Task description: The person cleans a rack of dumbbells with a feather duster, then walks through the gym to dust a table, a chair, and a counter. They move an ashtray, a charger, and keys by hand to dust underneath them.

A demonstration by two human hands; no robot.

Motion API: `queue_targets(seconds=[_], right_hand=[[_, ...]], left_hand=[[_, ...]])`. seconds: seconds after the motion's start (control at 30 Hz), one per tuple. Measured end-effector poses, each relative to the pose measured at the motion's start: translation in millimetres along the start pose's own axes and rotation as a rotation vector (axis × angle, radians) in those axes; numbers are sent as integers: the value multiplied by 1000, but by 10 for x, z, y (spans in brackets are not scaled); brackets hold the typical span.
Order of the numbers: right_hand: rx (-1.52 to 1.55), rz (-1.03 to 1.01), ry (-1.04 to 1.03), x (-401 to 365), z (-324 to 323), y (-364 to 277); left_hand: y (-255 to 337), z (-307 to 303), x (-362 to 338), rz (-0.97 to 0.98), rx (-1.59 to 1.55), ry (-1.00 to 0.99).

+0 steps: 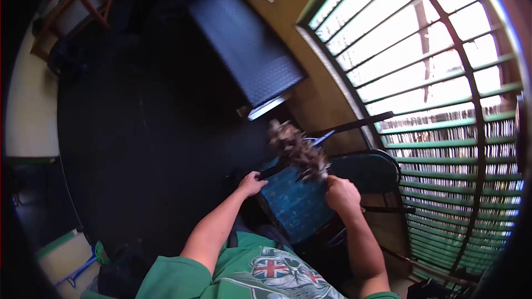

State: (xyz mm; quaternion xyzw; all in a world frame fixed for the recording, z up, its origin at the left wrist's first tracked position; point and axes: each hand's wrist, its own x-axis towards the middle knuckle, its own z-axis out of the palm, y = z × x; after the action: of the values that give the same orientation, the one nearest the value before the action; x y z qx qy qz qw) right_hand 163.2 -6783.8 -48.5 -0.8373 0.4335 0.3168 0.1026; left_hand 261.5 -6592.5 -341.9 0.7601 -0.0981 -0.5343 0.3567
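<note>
On the left, a dark, smooth floor (119,149) is stretching out. Moving right, the person's bare left hand (252,184) is bending its fingers at the dark front edge of a chair; whether it is wrapping round a part or only resting there, I cannot tell. Just beside it, the chair's blue, patterned fabric seat (293,205) is facing up. The padding is likely giving a little under pressure, while the frame is probably staying stiff, so the rim is offering a surer hold than the cloth.

Over the back part of the seat, a bushy, brown-and-grey feather duster (299,150) is pointing up and leftward, its plumes looking slightly blurred. It is probably weighing very little; the plumes are looking soft, easily bent and liable to shed if pinched, so the handle is seeming the right place to hold. At the duster's lower right end, the bare right hand (342,195) is closing in a fist around its grip end, hiding most of the handle, which is presumably stiff.

Behind that hand, the chair's dark blue, rounded backrest (366,171) is standing near a green-slatted, barred window (451,149), which is filling the far right.
</note>
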Motion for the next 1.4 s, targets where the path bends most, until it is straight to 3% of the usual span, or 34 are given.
queue_targets(seconds=[0.1,0.2,0.23,0.27,0.3,0.37,0.5,0.67,0.87,0.93,1.03,1.07,1.13,1.23,1.3,1.4], right_hand=[[-107,-84,-46,139,-144,-362],[-308,-229,-281,198,-42,-698],[-307,-294,-315,242,80,-822],[-273,-310,-309,333,256,-907],[-234,-327,-298,451,455,-976],[-216,-321,-255,666,881,-1049],[-198,-408,-226,934,1540,-1417],[-197,-256,-451,1781,2041,-2246],[-208,-211,-569,2438,2567,-2250],[-232,-188,-552,2568,2488,-2245],[-487,-329,-691,3050,2441,-1938],[-620,-516,-686,3180,2322,-1737],[-629,-573,-662,3247,1746,-1478],[-779,-321,-564,3092,696,-1262],[-661,-26,-348,2973,296,-1374],[-741,15,-257,3221,276,-1222]], left_hand=[[-275,-109,143,-82,-184,19],[-481,-220,172,-215,-393,69],[-621,-227,217,-293,-530,84],[-944,-94,352,-232,-563,131],[-909,-131,269,-242,-576,133],[-679,-361,53,-481,-671,122],[-781,-417,64,-483,-745,91],[-1080,-319,294,-493,-881,108],[-1525,-29,506,-598,-921,94],[-1607,16,544,-616,-910,72],[-1662,7,553,-590,-837,52],[-1674,-7,527,-600,-841,42],[-1675,-81,493,-537,-915,78],[-1606,-153,460,-529,-913,74],[-1536,-161,498,-491,-931,71],[-1415,-180,622,-404,-907,37]])
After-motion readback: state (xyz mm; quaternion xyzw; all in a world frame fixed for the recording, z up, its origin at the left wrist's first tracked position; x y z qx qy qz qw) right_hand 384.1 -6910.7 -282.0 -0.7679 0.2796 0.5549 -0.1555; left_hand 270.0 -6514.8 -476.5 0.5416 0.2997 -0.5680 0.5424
